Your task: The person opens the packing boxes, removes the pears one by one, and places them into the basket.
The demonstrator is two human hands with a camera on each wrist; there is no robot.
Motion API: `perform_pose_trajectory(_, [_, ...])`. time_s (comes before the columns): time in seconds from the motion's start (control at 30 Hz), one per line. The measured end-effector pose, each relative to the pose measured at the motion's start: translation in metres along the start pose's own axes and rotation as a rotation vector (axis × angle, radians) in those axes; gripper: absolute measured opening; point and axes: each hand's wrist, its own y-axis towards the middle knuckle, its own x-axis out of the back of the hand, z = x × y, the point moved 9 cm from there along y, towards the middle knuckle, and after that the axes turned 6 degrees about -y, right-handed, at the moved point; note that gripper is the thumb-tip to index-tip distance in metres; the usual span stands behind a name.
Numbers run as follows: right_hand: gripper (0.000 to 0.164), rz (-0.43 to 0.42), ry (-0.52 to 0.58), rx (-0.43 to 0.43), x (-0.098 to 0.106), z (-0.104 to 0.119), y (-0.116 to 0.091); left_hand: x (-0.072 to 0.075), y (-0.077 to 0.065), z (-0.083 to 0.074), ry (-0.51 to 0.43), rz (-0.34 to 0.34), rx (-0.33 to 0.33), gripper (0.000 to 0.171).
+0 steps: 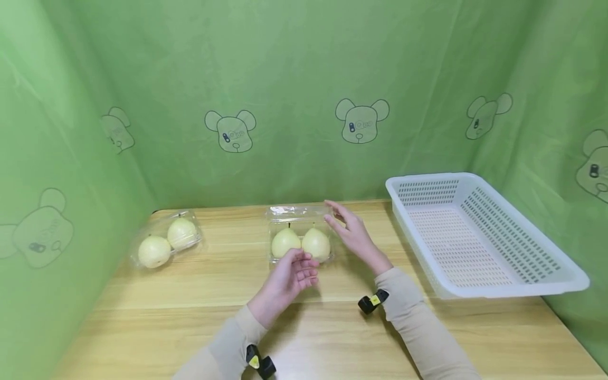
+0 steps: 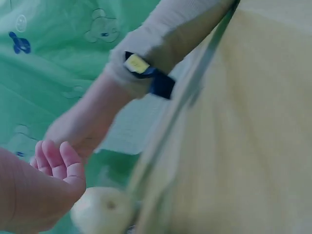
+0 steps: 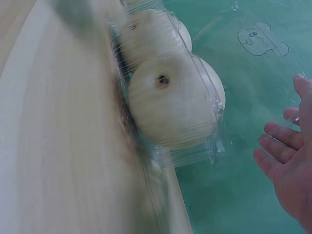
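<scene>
A clear plastic clamshell box point(image 1: 273, 228) stands mid-table with its lid point(image 1: 298, 212) raised at the back. Two pale yellow pears, a left pear point(image 1: 285, 243) and a right pear point(image 1: 316, 243), sit side by side in it, stems up. My right hand point(image 1: 351, 232) is at the lid's right edge, thumb and fingers extended and apart; in the right wrist view its fingertips overlap the clear lid. In front of the box, my left hand point(image 1: 291, 275) hovers palm turned inward, fingers loosely bent and holding nothing. It overlaps the lower part of the pears in the head view.
Another clear box point(image 1: 193, 217) holding two pears lies at the back left, against the green curtain point(image 1: 294, 158). At right stands a white perforated plastic basket point(image 1: 420, 253). Everything rests on a light wooden table point(image 1: 157, 327). Both wrists wear small black cameras.
</scene>
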Motion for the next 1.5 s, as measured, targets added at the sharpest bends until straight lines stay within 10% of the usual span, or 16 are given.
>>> perform_pose_trajectory(0.13, [0.053, 0.001, 0.018, -0.041, -0.001, -0.007, 0.004, -0.002, -0.005, -0.038, 0.162, -0.005, -0.174, 0.022])
perform_pose_trajectory(0.33, [0.053, -0.003, 0.048, -0.099, 0.001, -0.009, 0.008, 0.009, -0.015, -0.095, 0.645, -0.158, -0.545, 0.027])
perform_pose_trajectory(0.53, [0.051, 0.008, 0.116, -0.151, 0.004, 0.002, 0.008, 0.019, -0.016, -0.118, 1.109, -0.28, -0.782, 0.039])
perform_pose_trajectory(0.87, [0.051, 0.033, 0.138, -0.223, 0.001, -0.003, 0.005, 0.05, 0.011, -0.098, 1.612, -0.309, -0.511, 0.07])
perform_pose_trajectory(1.07, [0.055, 0.035, 0.185, -0.245, -0.011, -0.04, 0.008, 0.064, 0.019, -0.085, 1.677, -0.282, -0.377, 0.07])
perform_pose_trajectory(1.5, [0.064, 0.065, 0.177, -0.26, -0.018, -0.045, 0.003, 0.073, 0.025, -0.065, 1.723, -0.199, -0.204, 0.065])
